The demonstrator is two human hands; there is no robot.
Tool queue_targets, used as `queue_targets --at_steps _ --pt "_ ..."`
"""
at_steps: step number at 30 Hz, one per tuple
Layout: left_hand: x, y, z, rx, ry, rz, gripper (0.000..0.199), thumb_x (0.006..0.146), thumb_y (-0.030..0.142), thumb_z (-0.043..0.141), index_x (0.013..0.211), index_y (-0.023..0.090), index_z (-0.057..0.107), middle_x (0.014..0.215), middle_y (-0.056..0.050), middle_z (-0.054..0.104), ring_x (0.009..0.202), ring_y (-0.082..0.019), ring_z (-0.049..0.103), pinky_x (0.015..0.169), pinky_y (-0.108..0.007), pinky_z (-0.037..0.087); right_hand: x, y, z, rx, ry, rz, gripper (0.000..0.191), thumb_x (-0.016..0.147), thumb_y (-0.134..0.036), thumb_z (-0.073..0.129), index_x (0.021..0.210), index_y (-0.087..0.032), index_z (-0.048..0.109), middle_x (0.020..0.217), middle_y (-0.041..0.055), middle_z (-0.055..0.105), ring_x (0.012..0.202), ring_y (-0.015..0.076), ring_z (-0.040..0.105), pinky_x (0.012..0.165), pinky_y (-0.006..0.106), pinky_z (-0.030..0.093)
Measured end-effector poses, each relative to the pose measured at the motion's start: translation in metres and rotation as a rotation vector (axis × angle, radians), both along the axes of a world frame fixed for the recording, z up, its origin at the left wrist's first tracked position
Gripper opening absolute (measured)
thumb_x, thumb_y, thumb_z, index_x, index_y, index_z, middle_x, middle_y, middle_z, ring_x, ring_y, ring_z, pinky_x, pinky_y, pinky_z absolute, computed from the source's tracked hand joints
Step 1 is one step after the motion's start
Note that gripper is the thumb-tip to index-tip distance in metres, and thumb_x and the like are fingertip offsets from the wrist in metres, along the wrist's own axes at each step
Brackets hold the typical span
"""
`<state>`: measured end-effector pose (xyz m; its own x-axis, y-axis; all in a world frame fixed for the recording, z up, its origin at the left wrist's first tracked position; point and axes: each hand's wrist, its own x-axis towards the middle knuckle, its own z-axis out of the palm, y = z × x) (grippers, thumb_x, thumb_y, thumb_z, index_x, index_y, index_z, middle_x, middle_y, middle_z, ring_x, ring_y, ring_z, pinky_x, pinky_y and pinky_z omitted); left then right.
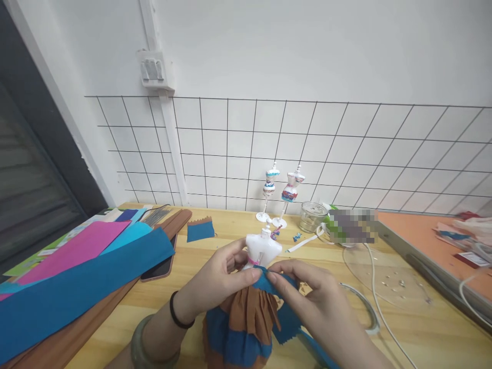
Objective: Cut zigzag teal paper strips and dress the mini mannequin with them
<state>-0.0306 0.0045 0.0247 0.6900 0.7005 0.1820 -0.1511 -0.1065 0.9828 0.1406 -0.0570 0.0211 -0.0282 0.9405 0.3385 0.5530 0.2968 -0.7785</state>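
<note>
A small white dress form stands upright in front of me, with a pink line round its waist. It wears a gathered brown and blue skirt. My left hand is closed round the form's side, its thumb pressing on a blue fabric strip at the waist. With thumb and forefinger, my right hand pinches the same strip just to the right. A loose zigzag-edged blue piece hangs below my right hand. The fingers behind the form are partly hidden.
Long folded fabrics lie at left, partly over a phone. Two small dress forms stand at the back beside a clear jar. A white cable runs along the right, near an orange board.
</note>
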Motion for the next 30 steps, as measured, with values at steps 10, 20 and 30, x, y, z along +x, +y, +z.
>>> queue_targets --at_steps 10,20,30 --pt "-0.0001 0.0001 -0.0013 -0.049 -0.026 0.004 0.039 0.08 0.018 0.058 0.118 0.025 0.052 0.113 -0.002 0.062 0.105 -0.016 0.054 0.091 -0.026 0.04 -0.0007 -0.0001 0.003 -0.027 -0.039 0.009 0.023 0.084 -0.032 0.049 0.07 -0.02 0.062 0.062 -0.002 0.06 0.057 0.0137 0.052 0.054 0.022 0.04" --pt "-0.0012 0.0023 -0.0036 -0.063 -0.01 -0.013 0.042 0.08 0.019 0.057 0.121 0.023 0.048 0.111 -0.005 0.062 0.101 -0.018 0.055 0.09 -0.031 0.04 0.0002 0.002 0.0016 -0.015 -0.044 0.003 0.024 0.084 -0.033 0.048 0.071 -0.02 0.063 0.062 -0.0011 0.06 0.057 0.0138 0.051 0.054 0.022 0.04" --pt "-0.0008 0.0 0.0006 -0.046 0.014 0.007 0.041 0.08 0.02 0.057 0.12 0.02 0.049 0.113 -0.006 0.061 0.107 -0.02 0.054 0.094 -0.033 0.038 -0.0018 -0.0005 0.0034 0.005 -0.032 0.012 0.02 0.084 -0.031 0.05 0.075 -0.02 0.065 0.067 0.0 0.065 0.062 0.0153 0.058 0.058 0.023 0.045"
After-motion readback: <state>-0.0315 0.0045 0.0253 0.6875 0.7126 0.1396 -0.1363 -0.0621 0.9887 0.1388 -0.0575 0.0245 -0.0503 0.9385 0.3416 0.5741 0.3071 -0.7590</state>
